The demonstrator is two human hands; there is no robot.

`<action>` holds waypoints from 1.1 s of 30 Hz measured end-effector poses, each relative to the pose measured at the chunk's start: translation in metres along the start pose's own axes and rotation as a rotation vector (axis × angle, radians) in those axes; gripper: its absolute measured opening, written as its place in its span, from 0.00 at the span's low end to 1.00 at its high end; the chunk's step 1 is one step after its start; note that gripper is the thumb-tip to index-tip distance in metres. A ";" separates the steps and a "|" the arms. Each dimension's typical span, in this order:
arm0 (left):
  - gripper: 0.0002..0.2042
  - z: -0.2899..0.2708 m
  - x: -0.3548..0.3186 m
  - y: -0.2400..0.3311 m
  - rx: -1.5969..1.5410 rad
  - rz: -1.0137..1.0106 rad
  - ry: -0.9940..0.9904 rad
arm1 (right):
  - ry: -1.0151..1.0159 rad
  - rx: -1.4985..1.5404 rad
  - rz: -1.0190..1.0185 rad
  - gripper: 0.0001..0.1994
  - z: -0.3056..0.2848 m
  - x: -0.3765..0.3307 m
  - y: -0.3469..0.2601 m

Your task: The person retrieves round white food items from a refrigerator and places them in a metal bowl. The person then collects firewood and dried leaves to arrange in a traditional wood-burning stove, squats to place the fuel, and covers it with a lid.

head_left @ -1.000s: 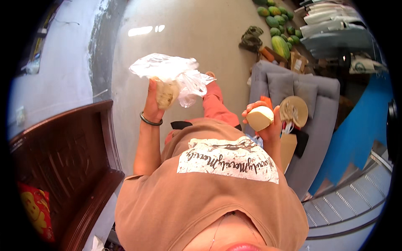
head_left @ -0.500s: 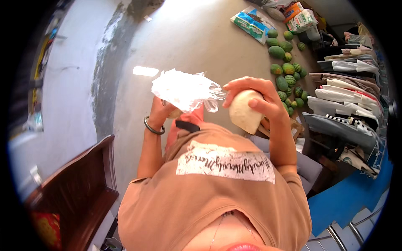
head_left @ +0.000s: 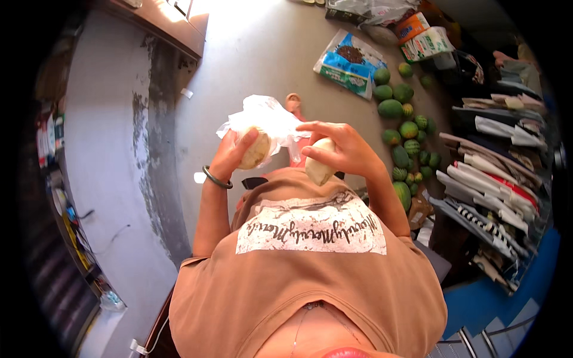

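Observation:
My left hand (head_left: 236,152), a dark bangle on its wrist, is closed around a round, pale yellow fruit or root (head_left: 256,149) with a brownish patch. A thin white plastic bag (head_left: 262,113) spreads out behind and above it, partly against the same hand. To the right, my right hand (head_left: 340,149) grips a cream-coloured fruit or root (head_left: 321,164) that narrows to a blunt lower tip. Its index finger reaches left to the bag's edge. I cannot tell the exact kind of either pale piece. Both hands are in front of my brown shirt (head_left: 310,262).
Several watermelons (head_left: 391,108) lie on the floor at the right, beside a blue and white sack (head_left: 352,62). Clothes on hangers (head_left: 495,185) crowd the far right. A wooden cabinet (head_left: 173,27) stands at the top left, past a worn, peeling wall (head_left: 113,149).
My right hand has moved left and a little down, closer to the bag. The left hand has turned, bringing its round pale piece into clearer view. The whole view has shifted.

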State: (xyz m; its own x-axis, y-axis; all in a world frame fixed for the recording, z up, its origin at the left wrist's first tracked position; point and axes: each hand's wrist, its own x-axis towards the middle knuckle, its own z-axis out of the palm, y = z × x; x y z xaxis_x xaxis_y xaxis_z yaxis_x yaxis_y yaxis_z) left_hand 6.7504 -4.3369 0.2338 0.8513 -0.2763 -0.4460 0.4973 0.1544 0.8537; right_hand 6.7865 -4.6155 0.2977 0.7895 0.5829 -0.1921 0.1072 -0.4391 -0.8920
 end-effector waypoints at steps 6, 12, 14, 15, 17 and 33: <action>0.36 -0.061 0.256 0.157 -0.058 0.083 0.105 | -0.199 0.073 -0.034 0.28 -0.190 0.287 0.026; 0.30 -0.166 0.475 0.281 -0.489 0.176 0.269 | -0.165 1.365 0.032 0.39 -0.350 0.594 0.052; 0.27 -0.211 0.545 0.308 -0.586 0.211 0.285 | -0.088 1.513 0.077 0.44 -0.381 0.683 0.065; 0.26 -0.231 0.584 0.322 -0.618 0.260 0.361 | -0.139 1.607 0.041 0.44 -0.396 0.725 0.070; 0.23 -0.262 0.672 0.384 -0.697 0.171 0.465 | -0.196 1.596 0.008 0.43 -0.438 0.823 0.085; 0.28 -0.516 1.343 0.810 -0.608 0.097 0.729 | 0.389 1.752 0.073 0.35 -0.838 1.395 0.223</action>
State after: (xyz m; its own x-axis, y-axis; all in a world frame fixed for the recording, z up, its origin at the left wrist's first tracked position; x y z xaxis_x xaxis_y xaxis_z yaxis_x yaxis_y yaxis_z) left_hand 8.3831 -4.0937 0.1877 0.6862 0.3910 -0.6134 0.2459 0.6689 0.7015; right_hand 8.4181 -4.4737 0.1741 0.8727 0.3063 -0.3803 -0.4262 0.8578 -0.2872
